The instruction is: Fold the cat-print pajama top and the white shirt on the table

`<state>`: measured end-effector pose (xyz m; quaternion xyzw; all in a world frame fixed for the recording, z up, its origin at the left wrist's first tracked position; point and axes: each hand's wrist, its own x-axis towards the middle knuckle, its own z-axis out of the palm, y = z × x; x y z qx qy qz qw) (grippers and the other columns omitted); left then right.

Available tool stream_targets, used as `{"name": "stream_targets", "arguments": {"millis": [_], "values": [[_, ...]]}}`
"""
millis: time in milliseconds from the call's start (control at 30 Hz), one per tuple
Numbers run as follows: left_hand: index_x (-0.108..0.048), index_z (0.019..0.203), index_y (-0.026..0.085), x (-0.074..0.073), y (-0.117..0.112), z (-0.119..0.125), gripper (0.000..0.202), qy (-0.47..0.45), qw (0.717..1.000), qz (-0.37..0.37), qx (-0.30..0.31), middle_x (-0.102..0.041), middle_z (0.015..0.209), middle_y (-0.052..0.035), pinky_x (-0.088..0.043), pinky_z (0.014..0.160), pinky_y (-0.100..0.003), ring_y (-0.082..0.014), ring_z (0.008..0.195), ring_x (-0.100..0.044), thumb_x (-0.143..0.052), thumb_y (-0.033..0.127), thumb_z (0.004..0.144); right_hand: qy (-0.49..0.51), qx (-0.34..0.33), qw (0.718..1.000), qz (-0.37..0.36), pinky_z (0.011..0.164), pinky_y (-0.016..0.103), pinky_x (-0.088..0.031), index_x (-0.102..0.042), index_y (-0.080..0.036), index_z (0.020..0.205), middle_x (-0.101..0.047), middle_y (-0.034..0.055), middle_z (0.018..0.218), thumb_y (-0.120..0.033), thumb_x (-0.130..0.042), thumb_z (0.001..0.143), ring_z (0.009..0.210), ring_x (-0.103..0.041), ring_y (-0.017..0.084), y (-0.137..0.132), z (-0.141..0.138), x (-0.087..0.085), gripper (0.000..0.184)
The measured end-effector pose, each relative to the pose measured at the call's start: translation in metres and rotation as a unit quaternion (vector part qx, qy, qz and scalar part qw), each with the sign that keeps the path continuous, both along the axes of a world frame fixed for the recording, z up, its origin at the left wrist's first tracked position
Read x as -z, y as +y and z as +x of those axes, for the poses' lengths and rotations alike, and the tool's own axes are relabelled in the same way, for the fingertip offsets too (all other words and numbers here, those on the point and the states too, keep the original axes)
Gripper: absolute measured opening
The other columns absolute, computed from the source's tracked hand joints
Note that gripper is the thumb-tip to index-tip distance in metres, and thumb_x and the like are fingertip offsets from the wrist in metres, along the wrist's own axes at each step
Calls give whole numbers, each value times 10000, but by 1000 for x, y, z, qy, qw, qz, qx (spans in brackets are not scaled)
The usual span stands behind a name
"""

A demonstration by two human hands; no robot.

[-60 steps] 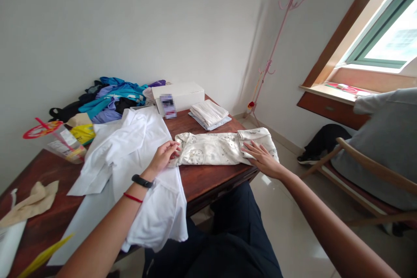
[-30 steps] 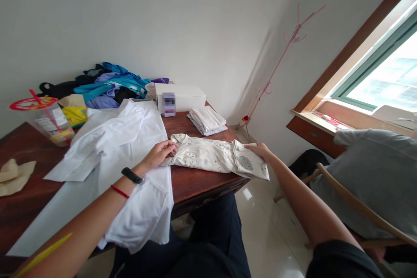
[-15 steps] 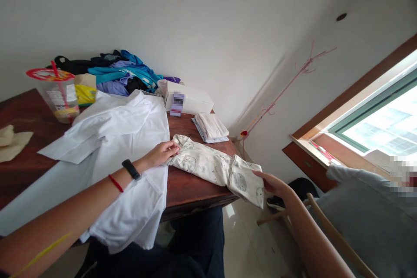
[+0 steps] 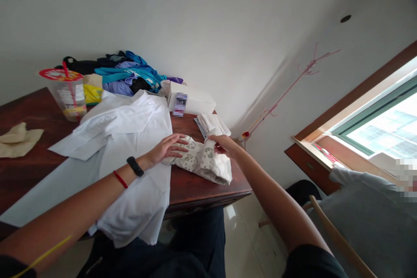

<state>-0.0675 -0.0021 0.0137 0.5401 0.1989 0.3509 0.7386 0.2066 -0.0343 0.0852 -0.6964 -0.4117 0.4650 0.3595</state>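
Observation:
A small cream printed garment (image 4: 203, 163) lies doubled over on the dark wooden table (image 4: 192, 191). My left hand (image 4: 167, 148) rests flat on its left end, fingers stretched out. My right hand (image 4: 224, 145) pinches the folded-over end of the same garment and holds it above the middle. A white shirt (image 4: 130, 139) is spread out under my left forearm.
A folded cream stack (image 4: 213, 124) and a white box (image 4: 192, 100) sit behind the garment. A heap of blue and dark clothes (image 4: 120, 76) and a plastic cup with a red lid (image 4: 68, 93) stand at the back. A seated person in grey (image 4: 368, 208) is at the right.
My right hand has lifted the garment's hanging right end off the table edge and carried it left over the rest, folding it in half. My left hand stays pressed on the left end.

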Motion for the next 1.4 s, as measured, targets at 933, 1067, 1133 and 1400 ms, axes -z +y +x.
{"name": "stream_targets", "arguments": {"millis": [933, 1067, 1133, 1400], "values": [[-729, 1249, 193, 14, -9, 6, 415, 255, 903, 334, -84, -678, 718, -13, -465, 665, -267, -197, 668, -631, -594, 302, 873, -368, -292, 863, 183, 756, 260, -450, -757, -203, 948, -748, 18, 895, -423, -628, 939, 816, -646, 182, 72, -20, 49, 255], [-791, 1141, 225, 12, -9, 6, 354, 291, 866, 392, -108, -762, 962, -67, -493, 793, -302, -248, 882, -695, -542, 207, 890, -374, -272, 864, 199, 763, 265, -433, -747, -212, 913, -747, 28, 907, -394, -624, 946, 837, -639, 192, 77, -21, 48, 222], [-801, 1098, 217, 9, -11, 6, 336, 285, 853, 417, -130, -745, 1042, -85, -500, 865, -319, -251, 964, -687, -520, 197, 915, -384, -259, 863, 204, 809, 278, -429, -737, -211, 935, -743, 47, 968, -388, -624, 950, 901, -642, 209, 77, -22, 57, 210], [-725, 1270, 300, 11, -18, 9, 464, 220, 805, 552, 11, -535, 1503, -84, -302, 1206, -494, -359, 1430, -414, -807, 333, 814, -416, -196, 863, 208, 964, 326, -410, -669, -171, 1105, -688, 108, 1106, -349, -525, 1015, 1069, -611, 227, 66, -27, 93, 245]]}}
